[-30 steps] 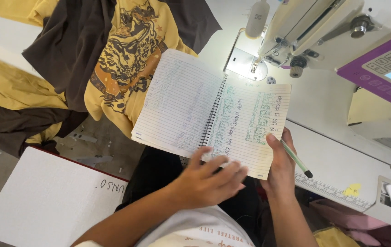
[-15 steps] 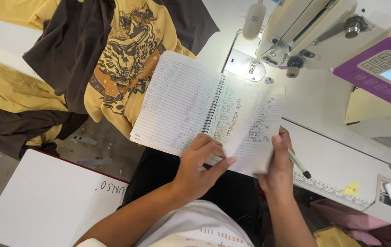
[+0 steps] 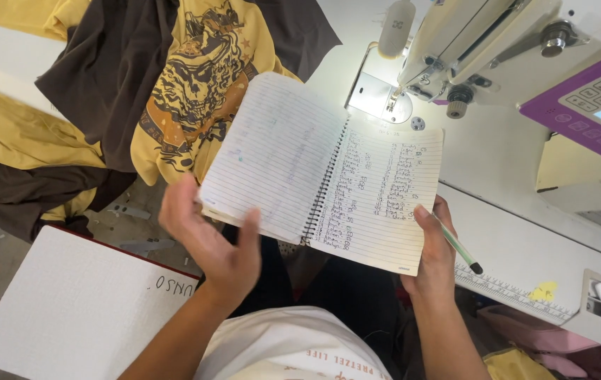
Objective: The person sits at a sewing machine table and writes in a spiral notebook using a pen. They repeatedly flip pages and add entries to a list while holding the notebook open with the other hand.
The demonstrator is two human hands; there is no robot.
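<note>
My right hand (image 3: 432, 243) holds the open spiral notebook (image 3: 328, 172) by its lower right corner, thumb pressed on the written page and fingers hidden behind it, so that grip is pinching the notebook. A green pen (image 3: 459, 246) is tucked in the same hand, its dark tip pointing down and to the right.

My left hand (image 3: 212, 236) sits at the lower edge of the left page, fingers spread and loose; the thumb lies close to the page edge, but I cannot tell whether it touches the paper.

The notebook is held up over my lap, just in front of the white surface (image 3: 511, 183) that carries the sewing machine (image 3: 497, 42). The right page is filled with columns of handwriting; the left page is nearly blank.

Yellow and brown shirts (image 3: 174, 91) with a skull print lie heaped beyond the notebook. A white board (image 3: 68, 309) rests low at my left.
</note>
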